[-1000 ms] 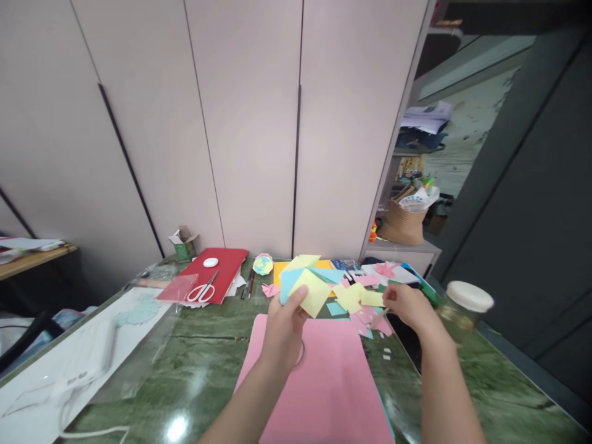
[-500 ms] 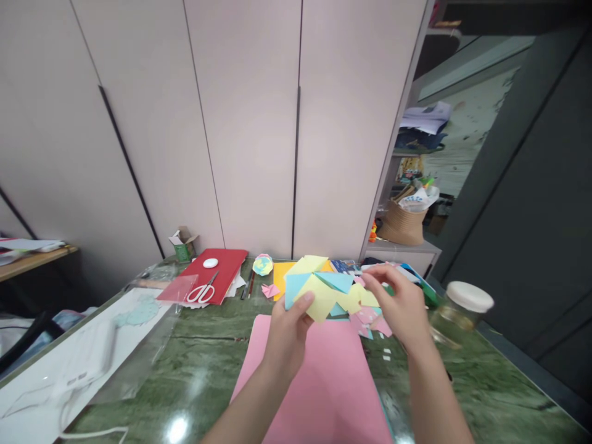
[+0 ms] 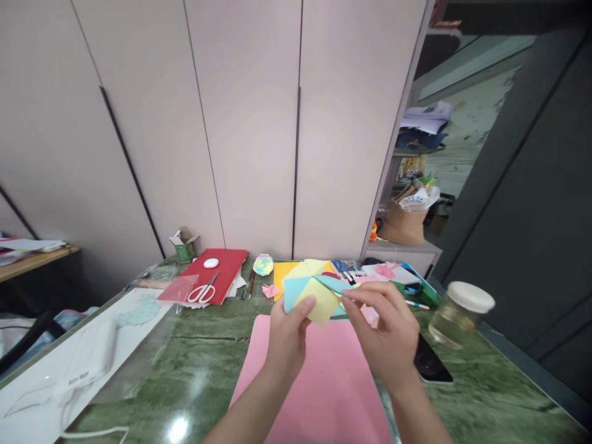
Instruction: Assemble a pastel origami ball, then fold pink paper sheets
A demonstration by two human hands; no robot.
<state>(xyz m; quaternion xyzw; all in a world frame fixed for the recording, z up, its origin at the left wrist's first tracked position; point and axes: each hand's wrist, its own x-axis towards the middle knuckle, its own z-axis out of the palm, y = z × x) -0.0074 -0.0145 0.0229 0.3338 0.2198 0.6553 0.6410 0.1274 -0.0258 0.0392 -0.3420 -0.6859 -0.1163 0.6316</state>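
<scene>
Above a pink sheet (image 3: pixel 314 376), both of my hands are on a piece of folded paper (image 3: pixel 319 297) with yellow and light blue flaps. My left hand (image 3: pixel 287 336) grips its lower left side, thumb on the front and fingers behind. With thumb and fingertips, my right hand (image 3: pixel 386 330) pinches a blue flap at the right side. Its palm hides part of the yellow and pink paper pieces lying behind. Beyond the paper lies an orange-yellow sheet (image 3: pixel 281 269).
White-handled scissors (image 3: pixel 202 292) lie by a red folder (image 3: pixel 222 262) at the left. A round paper piece (image 3: pixel 263 265) and a pink folded paper (image 3: pixel 270 290) sit at the back. On the right stand a lidded jar (image 3: pixel 457 317) and a dark phone (image 3: pixel 431 361).
My right hand has moved left and down onto the folded paper and now pinches its blue flap. My left hand has stayed nearly in place. The phone has come into sight.
</scene>
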